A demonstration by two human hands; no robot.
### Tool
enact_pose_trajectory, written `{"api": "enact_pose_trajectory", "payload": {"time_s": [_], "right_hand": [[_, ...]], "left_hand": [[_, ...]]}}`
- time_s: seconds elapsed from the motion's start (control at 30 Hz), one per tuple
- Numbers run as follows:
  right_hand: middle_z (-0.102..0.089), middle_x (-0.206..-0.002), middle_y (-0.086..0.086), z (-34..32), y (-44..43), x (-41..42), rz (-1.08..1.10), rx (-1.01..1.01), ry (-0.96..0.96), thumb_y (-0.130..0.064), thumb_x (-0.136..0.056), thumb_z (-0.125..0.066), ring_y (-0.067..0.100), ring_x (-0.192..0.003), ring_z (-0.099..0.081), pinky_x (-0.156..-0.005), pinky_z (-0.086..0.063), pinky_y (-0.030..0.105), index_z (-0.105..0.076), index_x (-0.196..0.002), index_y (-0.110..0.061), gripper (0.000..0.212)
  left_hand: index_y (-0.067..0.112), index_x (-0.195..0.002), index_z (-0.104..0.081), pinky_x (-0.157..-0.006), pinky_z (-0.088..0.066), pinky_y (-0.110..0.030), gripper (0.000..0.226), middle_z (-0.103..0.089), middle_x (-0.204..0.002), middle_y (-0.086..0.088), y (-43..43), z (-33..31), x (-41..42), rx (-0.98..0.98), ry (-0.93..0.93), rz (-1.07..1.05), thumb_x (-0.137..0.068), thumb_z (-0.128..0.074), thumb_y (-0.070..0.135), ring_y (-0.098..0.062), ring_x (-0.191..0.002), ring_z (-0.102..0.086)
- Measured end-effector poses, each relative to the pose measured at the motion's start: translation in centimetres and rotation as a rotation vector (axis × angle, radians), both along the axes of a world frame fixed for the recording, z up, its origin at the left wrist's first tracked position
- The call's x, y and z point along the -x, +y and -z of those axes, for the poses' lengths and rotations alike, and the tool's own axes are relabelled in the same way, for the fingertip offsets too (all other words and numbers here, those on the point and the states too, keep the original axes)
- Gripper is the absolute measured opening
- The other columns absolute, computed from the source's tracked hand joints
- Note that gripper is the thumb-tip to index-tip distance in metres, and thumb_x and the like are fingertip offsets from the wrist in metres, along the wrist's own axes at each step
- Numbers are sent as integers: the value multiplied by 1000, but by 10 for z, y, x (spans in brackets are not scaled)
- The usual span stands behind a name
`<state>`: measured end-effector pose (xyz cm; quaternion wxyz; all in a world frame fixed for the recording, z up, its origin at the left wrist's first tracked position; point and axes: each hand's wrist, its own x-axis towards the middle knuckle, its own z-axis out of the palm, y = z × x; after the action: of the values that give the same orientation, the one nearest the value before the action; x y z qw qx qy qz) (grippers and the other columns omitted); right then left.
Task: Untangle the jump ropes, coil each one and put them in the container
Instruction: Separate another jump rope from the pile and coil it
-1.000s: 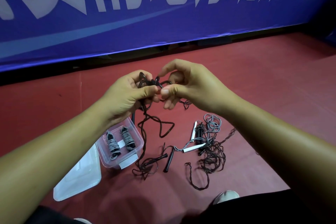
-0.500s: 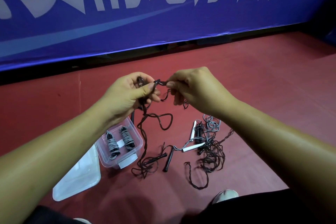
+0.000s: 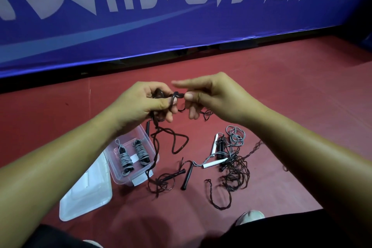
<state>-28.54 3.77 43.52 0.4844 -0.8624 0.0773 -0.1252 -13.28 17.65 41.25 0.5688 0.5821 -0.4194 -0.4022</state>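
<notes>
My left hand grips a bundle of dark brown jump rope held above the floor; the rope trails down in loops to a knot near a black handle. My right hand pinches a loop of that same rope beside the left thumb, its index finger stretched out. A clear plastic container on the floor below my left wrist holds two coiled grey ropes. To the right lies a tangle of grey and brown rope with white handles.
The container's lid lies flat to the container's front left. A blue banner runs along the back of the red floor. A shoe tip shows at the bottom right, near my dark trousers.
My right hand shifted its pinch on the rope loop and its index finger straightened out. The left hand keeps the same grip on the bundle.
</notes>
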Motion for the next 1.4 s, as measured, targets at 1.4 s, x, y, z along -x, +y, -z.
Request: {"api": "enact_pose_trajectory", "payload": {"time_s": [1.4], "right_hand": [[-71,-89,16,38,16,-16,113,-457,194,-14,-88,-74,14,-81,-63,-81,-49,34,-69,-99,-6,14]], "left_hand": [[14,-87,-48,-69,-56,-25,17,-59,-80,-7,-25,12,9,256,514,-307,-95,-53,0,-18,-75,-66]]}}
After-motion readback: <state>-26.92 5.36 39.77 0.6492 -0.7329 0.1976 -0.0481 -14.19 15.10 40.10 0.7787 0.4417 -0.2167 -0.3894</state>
